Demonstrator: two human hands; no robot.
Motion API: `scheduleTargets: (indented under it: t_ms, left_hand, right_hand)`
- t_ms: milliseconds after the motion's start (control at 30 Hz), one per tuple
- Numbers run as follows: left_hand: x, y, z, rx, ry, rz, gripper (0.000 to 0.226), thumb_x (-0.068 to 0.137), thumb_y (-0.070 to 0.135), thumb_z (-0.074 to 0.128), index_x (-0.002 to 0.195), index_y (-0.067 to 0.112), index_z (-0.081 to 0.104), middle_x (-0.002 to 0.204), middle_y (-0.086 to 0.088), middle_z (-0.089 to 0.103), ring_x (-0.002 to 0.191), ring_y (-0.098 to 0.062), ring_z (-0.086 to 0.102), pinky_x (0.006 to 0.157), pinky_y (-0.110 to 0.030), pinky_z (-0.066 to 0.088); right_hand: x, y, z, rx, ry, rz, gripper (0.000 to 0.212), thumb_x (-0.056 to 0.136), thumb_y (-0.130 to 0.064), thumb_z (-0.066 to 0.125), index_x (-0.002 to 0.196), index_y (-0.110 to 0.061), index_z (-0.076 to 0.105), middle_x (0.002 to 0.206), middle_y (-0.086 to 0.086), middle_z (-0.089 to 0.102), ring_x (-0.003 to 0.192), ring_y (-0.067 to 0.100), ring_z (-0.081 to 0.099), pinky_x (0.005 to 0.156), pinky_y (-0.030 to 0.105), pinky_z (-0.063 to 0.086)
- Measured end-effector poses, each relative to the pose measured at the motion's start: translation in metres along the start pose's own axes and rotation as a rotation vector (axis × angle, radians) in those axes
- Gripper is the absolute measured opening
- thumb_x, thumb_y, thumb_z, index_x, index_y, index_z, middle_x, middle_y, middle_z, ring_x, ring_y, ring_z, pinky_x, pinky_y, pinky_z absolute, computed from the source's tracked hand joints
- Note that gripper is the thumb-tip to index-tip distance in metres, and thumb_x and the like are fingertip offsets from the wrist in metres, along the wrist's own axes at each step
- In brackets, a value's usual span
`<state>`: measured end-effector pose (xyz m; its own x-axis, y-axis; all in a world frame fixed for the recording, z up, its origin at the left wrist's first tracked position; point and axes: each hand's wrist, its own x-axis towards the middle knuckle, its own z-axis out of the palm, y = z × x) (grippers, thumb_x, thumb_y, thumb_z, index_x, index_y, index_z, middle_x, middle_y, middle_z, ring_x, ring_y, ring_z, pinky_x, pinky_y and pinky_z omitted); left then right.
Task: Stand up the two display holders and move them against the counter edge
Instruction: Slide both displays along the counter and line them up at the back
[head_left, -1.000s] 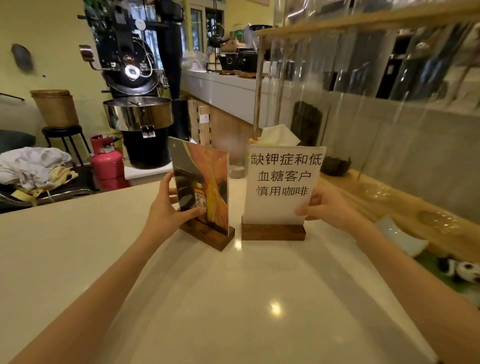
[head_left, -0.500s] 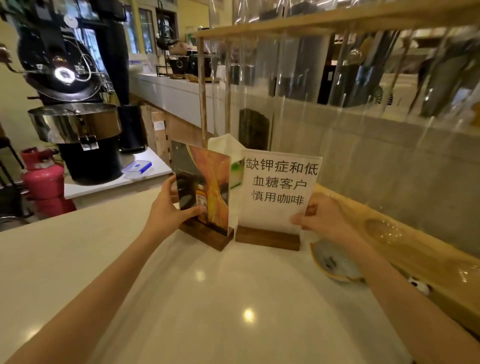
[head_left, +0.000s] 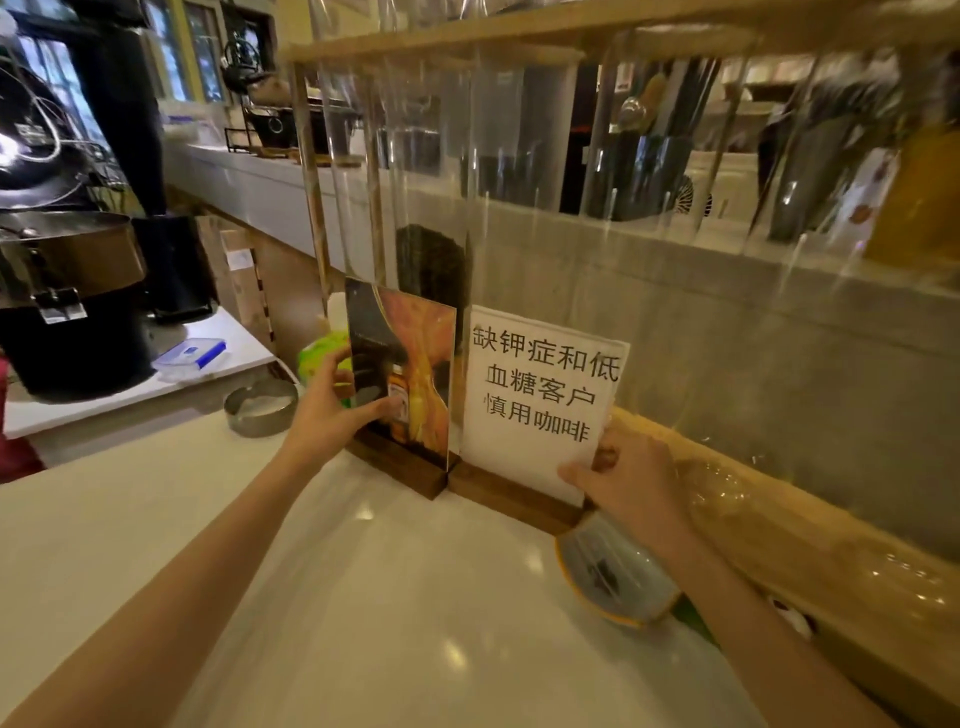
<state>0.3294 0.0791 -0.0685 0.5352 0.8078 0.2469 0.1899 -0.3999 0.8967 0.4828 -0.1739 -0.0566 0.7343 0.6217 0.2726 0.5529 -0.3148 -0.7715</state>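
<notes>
since both holders moved toward 1 o'clock, left hand (head_left: 324, 415) grips the picture holder (head_left: 402, 384), right hand (head_left: 626, 480) grips the text holder (head_left: 540, 400), nearly at the edge.

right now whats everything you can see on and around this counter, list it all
display holders: 2, upright on dark wood bases; orange and black picture one on the left, white one with black Chinese text on the right, bases close together at the far side of the counter
counter: 1, pale glossy top
metal dish: 1, silver, left of the holders
green pack: 1, behind the picture holder
small plate: 1, pale with yellow rim, under the right forearm
clear screen: 1, wood-framed, behind the holders
lidded box: 1, clear with blue lid, lower table at left
roaster: 1, black and steel, far left
left hand: grips the picture holder
right hand: grips the text holder
</notes>
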Motion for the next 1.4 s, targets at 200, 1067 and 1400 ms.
scheduleTargets:
  t_ms: [200, 1067, 1400]
  left_hand:
    - [0.019, 0.004, 0.022, -0.077, -0.018, 0.019, 0.073, 0.07, 0.022, 0.074, 0.131, 0.023, 0.035, 0.117, 0.002, 0.046, 0.106, -0.019, 0.047, 0.085, -0.035, 0.046]
    - [0.041, 0.008, 0.04, -0.218, -0.113, 0.04, 0.066, 0.069, 0.011, 0.074, 0.126, 0.019, 0.043, 0.101, 0.002, 0.057, 0.105, -0.029, 0.057, 0.091, -0.049, 0.05]
    - [0.036, 0.011, 0.039, -0.127, -0.129, 0.038, 0.074, 0.07, 0.022, 0.075, 0.133, 0.022, 0.036, 0.126, -0.007, 0.053, 0.117, -0.03, 0.052, 0.098, -0.051, 0.046]
  right_hand:
    - [-0.002, 0.008, 0.006, 0.025, 0.038, -0.008, 0.036, 0.078, -0.008, 0.066, 0.114, -0.009, 0.063, 0.118, 0.005, 0.068, 0.093, 0.017, 0.065, 0.066, 0.022, 0.055]
    - [-0.007, 0.008, 0.013, -0.061, 0.132, -0.043, 0.03, 0.078, -0.014, 0.068, 0.107, -0.008, 0.066, 0.122, 0.008, 0.065, 0.108, 0.026, 0.064, 0.062, 0.013, 0.055]
    - [0.0, -0.011, -0.005, -0.075, -0.024, 0.057, 0.046, 0.077, -0.015, 0.069, 0.12, -0.017, 0.055, 0.122, 0.002, 0.065, 0.104, 0.018, 0.062, 0.063, 0.013, 0.046]
